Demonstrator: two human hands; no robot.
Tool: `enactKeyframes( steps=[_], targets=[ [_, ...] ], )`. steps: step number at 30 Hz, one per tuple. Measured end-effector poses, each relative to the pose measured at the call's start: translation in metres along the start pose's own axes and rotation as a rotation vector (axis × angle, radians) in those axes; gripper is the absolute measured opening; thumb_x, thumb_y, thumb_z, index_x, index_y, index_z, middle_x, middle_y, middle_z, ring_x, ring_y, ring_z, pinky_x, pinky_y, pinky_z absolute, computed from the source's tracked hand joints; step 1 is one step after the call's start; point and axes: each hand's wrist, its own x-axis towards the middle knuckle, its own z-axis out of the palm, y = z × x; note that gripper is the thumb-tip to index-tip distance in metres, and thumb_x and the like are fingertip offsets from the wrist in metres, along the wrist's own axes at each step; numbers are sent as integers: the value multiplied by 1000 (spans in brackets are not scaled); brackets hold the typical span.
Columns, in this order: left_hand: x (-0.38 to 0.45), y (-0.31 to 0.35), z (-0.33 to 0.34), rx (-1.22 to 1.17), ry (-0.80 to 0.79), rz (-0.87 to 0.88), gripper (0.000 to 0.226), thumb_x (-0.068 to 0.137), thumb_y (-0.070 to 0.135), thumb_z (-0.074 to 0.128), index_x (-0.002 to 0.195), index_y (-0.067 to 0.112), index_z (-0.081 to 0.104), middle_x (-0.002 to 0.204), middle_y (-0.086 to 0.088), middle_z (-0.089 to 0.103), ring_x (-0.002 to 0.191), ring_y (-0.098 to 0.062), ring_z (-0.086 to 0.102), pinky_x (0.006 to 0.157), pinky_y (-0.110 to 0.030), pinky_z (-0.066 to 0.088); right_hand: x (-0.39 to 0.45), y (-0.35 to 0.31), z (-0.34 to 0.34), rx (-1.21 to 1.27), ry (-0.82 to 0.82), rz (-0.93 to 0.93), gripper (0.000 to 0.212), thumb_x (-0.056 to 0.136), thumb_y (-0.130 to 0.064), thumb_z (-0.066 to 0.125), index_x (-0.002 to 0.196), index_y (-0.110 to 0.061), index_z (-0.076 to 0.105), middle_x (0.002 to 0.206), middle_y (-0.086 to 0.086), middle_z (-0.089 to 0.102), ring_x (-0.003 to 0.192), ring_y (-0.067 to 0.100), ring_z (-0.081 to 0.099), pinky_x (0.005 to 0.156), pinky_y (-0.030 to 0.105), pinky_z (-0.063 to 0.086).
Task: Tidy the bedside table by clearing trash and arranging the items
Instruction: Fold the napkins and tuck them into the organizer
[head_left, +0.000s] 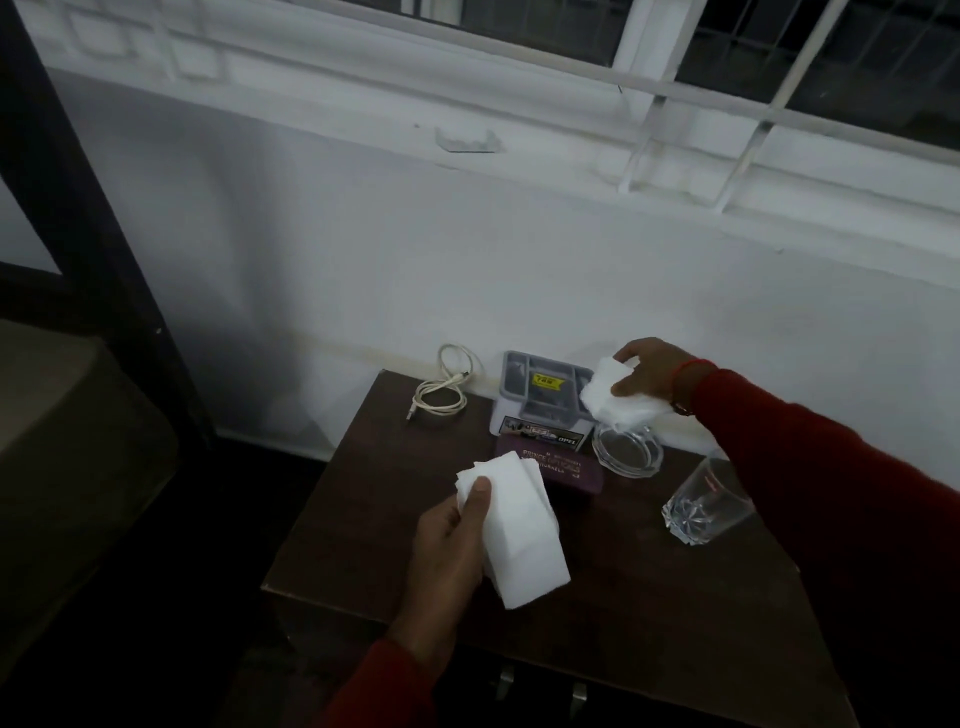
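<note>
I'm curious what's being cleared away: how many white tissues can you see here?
2. One tissue is held in the left hand over the table's front; the other tissue is in the right hand, above the glass ashtray. More may be hidden.

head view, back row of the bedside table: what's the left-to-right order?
Coiled white cable → grey organizer → crumpled tissue gripped in the right hand, above the glass ashtray → drinking glass, further right and nearer the camera.
</note>
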Motion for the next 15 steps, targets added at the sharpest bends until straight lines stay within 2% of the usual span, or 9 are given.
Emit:
enactKeyframes(
  steps=[3, 5, 6, 7, 8, 9, 11, 13, 15],
  targets=[
    [3, -3, -1, 21, 2, 3, 27, 98, 38, 57, 95, 19, 75, 82, 6, 78, 74, -6, 72, 56, -20, 51, 5, -15, 0, -160, -61, -23, 53, 77, -15, 82, 125, -7, 61, 134, 12, 54, 118, 30, 56, 91, 30, 46],
    [5, -5, -2, 26, 1, 7, 29, 99, 37, 57, 97, 15, 75, 84, 2, 78, 73, -7, 71, 55, -19, 50, 7, -27, -3, -206, -100, -17, 52, 78, -16, 81, 125, -6, 61, 131, 12, 55, 115, 31, 58, 87, 35, 52],
    [5, -6, -2, 32, -8, 11, 29, 99, 36, 56, 95, 14, 75, 80, 3, 77, 66, -3, 69, 51, -17, 48, 10, -33, -5, -208, -135, 11, 49, 79, -15, 81, 123, -3, 62, 123, 14, 58, 106, 32, 61, 76, 38, 58],
    [4, -5, -2, 41, -21, 9, 28, 99, 34, 56, 93, 14, 74, 73, 5, 75, 57, 1, 67, 46, -14, 45, 9, -40, -6, -233, -191, 34, 42, 81, -15, 79, 118, 0, 65, 113, 15, 60, 93, 32, 64, 59, 35, 61],
    [4, -6, -1, 51, -36, 6, 28, 100, 34, 56, 91, 14, 74, 68, 7, 73, 53, 2, 64, 44, -13, 43, 11, -47, -7, -284, -248, 61, 39, 82, -16, 78, 114, 3, 67, 105, 17, 63, 80, 29, 63, 43, 26, 56],
    [4, -7, -1, 65, -49, 1, 29, 99, 34, 57, 91, 13, 74, 67, 7, 73, 54, 2, 65, 45, -13, 44, 14, -52, -8, -339, -280, 89, 37, 82, -20, 77, 110, 3, 70, 100, 18, 66, 73, 26, 61, 34, 19, 49],
    [7, -12, -2, 99, -60, -10, 30, 97, 38, 58, 89, 14, 74, 75, 6, 76, 65, -2, 70, 52, -16, 47, 20, -60, -5, -414, -291, 130, 31, 82, -26, 72, 97, 1, 74, 91, 18, 72, 66, 23, 61, 34, 18, 46],
    [9, -14, -3, 120, -57, -15, 29, 97, 40, 59, 89, 16, 74, 79, 7, 76, 72, -4, 70, 55, -16, 48, 26, -64, 2, -487, -285, 144, 28, 85, -28, 66, 74, -2, 70, 61, 11, 70, 49, 17, 62, 39, 19, 47],
    [11, -16, -4, 140, -62, -24, 26, 97, 41, 59, 90, 20, 73, 82, 8, 76, 74, -3, 71, 58, -17, 50, 23, -74, 7, -417, -254, 186, 28, 88, -19, 65, 62, -7, 62, 32, -1, 55, 26, 8, 52, 30, 14, 39]
  ],
)
